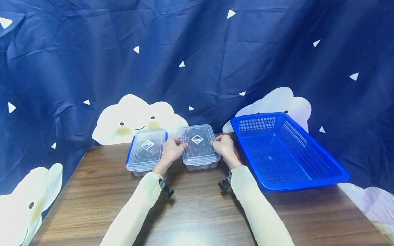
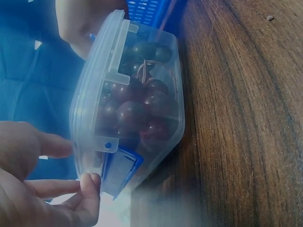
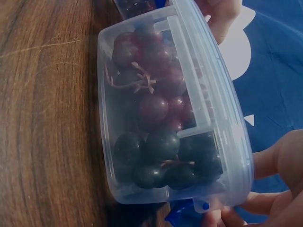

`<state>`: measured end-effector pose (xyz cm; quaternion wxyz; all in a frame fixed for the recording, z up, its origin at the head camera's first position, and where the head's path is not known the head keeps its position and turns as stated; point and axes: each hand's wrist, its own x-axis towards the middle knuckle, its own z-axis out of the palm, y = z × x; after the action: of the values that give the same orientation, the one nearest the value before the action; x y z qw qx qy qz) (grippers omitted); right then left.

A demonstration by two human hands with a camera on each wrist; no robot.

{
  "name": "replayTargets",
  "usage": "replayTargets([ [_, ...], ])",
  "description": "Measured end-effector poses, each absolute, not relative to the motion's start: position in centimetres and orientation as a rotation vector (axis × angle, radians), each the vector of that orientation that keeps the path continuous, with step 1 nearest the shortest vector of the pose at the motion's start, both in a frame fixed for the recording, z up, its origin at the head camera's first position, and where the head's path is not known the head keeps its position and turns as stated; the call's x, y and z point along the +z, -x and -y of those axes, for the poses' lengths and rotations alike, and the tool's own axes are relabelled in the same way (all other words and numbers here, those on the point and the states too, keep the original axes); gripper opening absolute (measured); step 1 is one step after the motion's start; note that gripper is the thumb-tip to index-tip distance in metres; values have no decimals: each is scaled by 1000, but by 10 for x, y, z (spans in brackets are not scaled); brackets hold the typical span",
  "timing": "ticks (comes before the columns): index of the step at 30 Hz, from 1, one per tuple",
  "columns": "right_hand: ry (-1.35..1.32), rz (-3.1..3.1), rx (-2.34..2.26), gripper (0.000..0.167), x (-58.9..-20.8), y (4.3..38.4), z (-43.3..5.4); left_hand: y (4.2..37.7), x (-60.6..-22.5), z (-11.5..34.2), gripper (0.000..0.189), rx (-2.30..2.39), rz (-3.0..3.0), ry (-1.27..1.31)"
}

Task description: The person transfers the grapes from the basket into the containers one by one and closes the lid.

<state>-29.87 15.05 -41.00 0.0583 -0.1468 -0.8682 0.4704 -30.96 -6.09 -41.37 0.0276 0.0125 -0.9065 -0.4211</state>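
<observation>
A clear plastic food container (image 1: 197, 141) with a clear lid and a diamond label stands on the table between both hands. Dark red and near-black grapes (image 3: 154, 111) with thin stems show through its wall. At its left edge my left hand (image 1: 172, 149) pinches the lid rim, thumb on top, fingers by the side. A blue latch (image 2: 120, 170) angles outward below those fingers. My right hand (image 1: 224, 146) pinches the opposite rim, fingertips beside another blue latch (image 3: 181, 212), which sticks out and is partly hidden.
Left of my left hand sits a second lidded container (image 1: 146, 148) with blue side latches, its contents unclear. A large blue plastic basket (image 1: 304, 186) stands to the right, close to my right arm. Behind the wooden table (image 1: 197, 212) hangs a dark blue curtain (image 1: 197, 41).
</observation>
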Motion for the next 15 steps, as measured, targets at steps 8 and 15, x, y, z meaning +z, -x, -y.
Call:
replayTargets([
  [8, 444, 2652, 1406, 27, -411, 299, -151, 310, -414, 60, 46, -1275, 2824, -13],
  [15, 404, 2629, 1403, 22, -413, 300, -150, 311, -411, 60, 42, -1235, 2839, 15],
])
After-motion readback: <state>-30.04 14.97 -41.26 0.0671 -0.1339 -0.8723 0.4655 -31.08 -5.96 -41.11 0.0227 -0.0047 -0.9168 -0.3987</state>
